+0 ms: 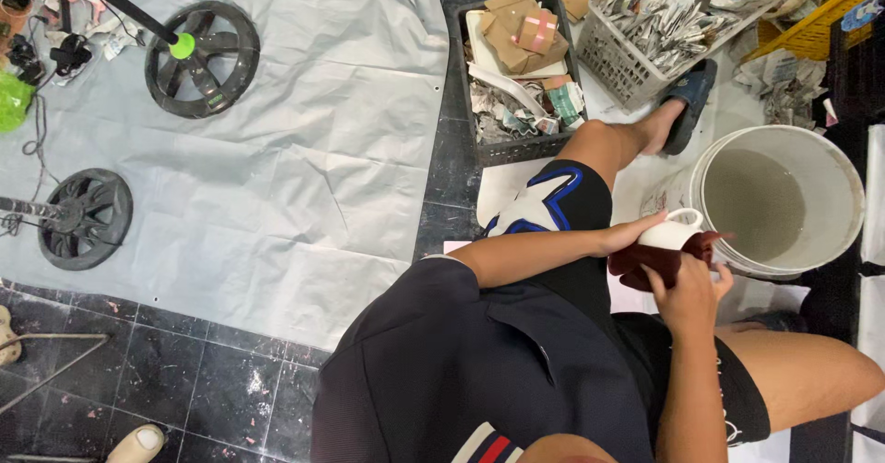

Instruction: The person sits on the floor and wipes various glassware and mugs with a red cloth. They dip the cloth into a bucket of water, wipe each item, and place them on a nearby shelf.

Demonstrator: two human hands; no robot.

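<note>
- Left hand (636, 235): we see its fingers closed around a white mug (671, 233), held just beside the rim of a white bucket (843, 219) of grey liquid.
- Right hand (687, 288): fingers appear to grip a dark red cloth (645, 262) against the mug's underside, though the grasp is partly hidden.
- Surroundings: dark crate (518, 149) of paper scraps; grey tarpaulin (304, 149).

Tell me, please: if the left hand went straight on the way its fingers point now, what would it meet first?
The left hand already rests on the white mug. Going straight on past it, it would probably meet the rim of the white bucket of murky water, though depth is unclear from above.
</note>
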